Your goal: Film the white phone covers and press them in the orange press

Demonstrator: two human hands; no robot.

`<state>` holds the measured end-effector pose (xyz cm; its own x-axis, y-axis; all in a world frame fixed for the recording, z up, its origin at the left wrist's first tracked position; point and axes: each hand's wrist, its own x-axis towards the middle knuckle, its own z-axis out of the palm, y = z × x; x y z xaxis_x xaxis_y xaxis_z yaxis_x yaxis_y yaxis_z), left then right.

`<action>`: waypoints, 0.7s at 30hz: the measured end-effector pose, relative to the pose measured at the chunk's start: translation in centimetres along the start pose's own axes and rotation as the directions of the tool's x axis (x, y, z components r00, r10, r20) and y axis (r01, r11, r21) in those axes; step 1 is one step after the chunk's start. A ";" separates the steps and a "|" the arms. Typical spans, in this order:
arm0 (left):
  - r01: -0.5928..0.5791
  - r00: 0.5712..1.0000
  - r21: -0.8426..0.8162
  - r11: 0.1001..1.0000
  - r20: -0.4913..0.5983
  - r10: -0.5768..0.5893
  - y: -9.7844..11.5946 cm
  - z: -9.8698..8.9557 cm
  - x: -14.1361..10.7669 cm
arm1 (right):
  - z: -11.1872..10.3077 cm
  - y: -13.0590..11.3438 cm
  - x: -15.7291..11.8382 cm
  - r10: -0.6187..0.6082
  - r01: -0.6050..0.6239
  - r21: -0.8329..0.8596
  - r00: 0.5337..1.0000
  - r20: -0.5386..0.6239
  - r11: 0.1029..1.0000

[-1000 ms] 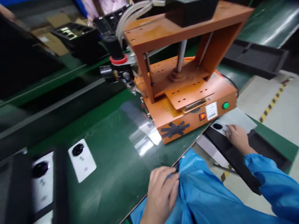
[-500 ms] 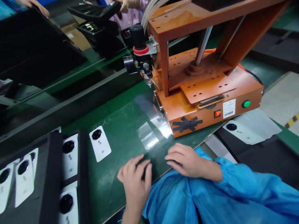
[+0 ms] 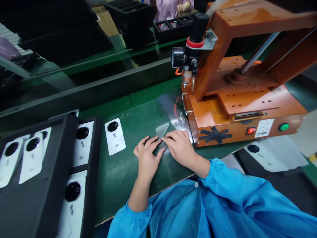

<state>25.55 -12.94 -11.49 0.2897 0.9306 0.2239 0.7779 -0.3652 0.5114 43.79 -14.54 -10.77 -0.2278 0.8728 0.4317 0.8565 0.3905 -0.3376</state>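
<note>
A small clear film (image 3: 162, 130) lies at the fingertips of both hands, over the green table (image 3: 133, 175). My left hand (image 3: 148, 153) has its fingers spread, and its index fingertip meets the film's near edge. Beside it, my right hand (image 3: 178, 147) has its fingertips pressed together at the same edge, in a pinch on the film. A white phone back cover (image 3: 115, 140) with a round black camera area lies flat to the left of my hands.
An orange press machine (image 3: 223, 115) stands at the right. Black trays (image 3: 44, 191) with white covers (image 3: 83, 145) are at the left. Another cover (image 3: 266, 157) lies at the lower right. Across the line, a person in pink (image 3: 167, 9) is near a black tray (image 3: 173, 28).
My hands have come together at the clear film, and my right fingertips have closed at its edge. The view has shifted, so the machine appears further right.
</note>
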 end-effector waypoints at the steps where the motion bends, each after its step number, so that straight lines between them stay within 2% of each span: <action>1: -0.001 1.000 -0.004 1.000 -0.006 0.001 0.0 0.0 0.0 | 0.0 -0.1 0.0 -0.017 0.017 -0.007 1.000 0.001 1.000; 5: -0.002 1.000 0.016 1.000 -0.018 0.002 0.0 0.1 0.1 | 0.0 -0.5 0.1 -0.063 0.064 -0.034 0.998 0.009 0.997; 10: -0.010 1.000 0.040 0.999 -0.012 0.010 0.0 0.2 0.0 | -0.3 -0.7 0.2 -0.058 0.062 -0.076 0.997 0.048 0.995; 16: -0.007 0.999 0.017 1.000 -0.034 0.007 0.0 0.2 -0.2 | -0.1 -0.8 0.0 -0.101 0.101 -0.110 0.995 0.008 0.989; 21: -0.011 0.999 0.019 1.000 -0.047 0.012 0.1 0.2 -0.2 | 0.1 -0.8 -0.1 -0.093 0.096 -0.125 0.995 0.030 0.987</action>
<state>25.72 -13.13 -11.63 0.2722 0.9238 0.2691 0.7853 -0.3749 0.4927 43.14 -14.88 -10.60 -0.3200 0.8410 0.4362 0.8818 0.4327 -0.1873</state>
